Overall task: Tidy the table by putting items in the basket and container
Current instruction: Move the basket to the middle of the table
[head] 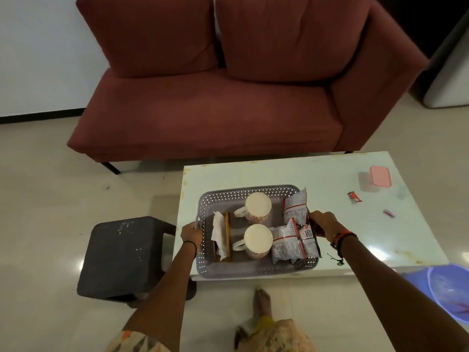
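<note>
A grey perforated basket [243, 193] sits at the near left corner of the white table [330, 168]. Inside stand two white mugs [256, 207] [256, 240], a wooden napkin holder with a tissue [221, 236] and several silver snack packets [295, 207]. My left hand [191, 233] grips the basket's left rim. Over on the opposite rim, my right hand [323, 224] holds on beside the packets. A clear container with a pink lid [379, 179] stands at the table's far right. A small red wrapper [354, 197] and a tiny pink item [389, 213] lie loose on the table.
A dark stool [121, 255] stands left of the table, close to my left arm. A maroon sofa [215, 110] is behind the table. A blue plastic tub [449, 290] sits at the lower right. My bare foot [262, 298] is on the tiled floor below the basket.
</note>
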